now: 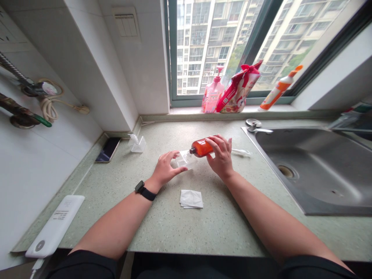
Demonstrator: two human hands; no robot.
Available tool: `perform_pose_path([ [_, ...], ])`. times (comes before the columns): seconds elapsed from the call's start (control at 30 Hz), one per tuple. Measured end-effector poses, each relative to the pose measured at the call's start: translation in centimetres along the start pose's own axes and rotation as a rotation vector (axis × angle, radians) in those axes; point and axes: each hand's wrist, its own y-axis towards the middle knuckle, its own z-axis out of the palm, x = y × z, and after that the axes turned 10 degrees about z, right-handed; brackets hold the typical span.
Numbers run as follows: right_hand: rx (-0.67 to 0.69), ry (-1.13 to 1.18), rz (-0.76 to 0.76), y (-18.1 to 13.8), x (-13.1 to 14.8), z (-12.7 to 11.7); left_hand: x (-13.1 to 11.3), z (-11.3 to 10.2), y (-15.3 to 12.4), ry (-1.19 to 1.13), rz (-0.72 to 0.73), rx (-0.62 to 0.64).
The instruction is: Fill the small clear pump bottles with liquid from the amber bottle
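Observation:
My right hand [221, 157] is wrapped around an amber bottle [200, 148], which is tipped almost level with its uncapped neck pointing left. The neck sits at the upper right of a clear square container [183, 162] on the counter. My left hand [167, 167] grips that container from the left, thumb at the near side and fingers at the far side. Whether liquid is running out of the bottle is too fine to tell. Folded white tissues [191, 198] lie nearer to me. Behind my left hand stands a small clear piece with a white pump top [136, 143].
A phone [107, 150] and a white power bank [55, 226] lie along the left side. The steel sink [314, 170] is at the right, with a clear plastic item [241, 152] near it. A pink pump bottle [213, 95], red bag [240, 91] and orange bottle [276, 92] line the windowsill.

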Motion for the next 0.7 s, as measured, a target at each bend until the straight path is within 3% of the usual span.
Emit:
perform_pose_path([
  [0.7, 0.001, -0.017, 0.004, -0.03, 0.06, 0.07, -0.03, -0.07, 0.04, -0.015, -0.012, -0.001],
])
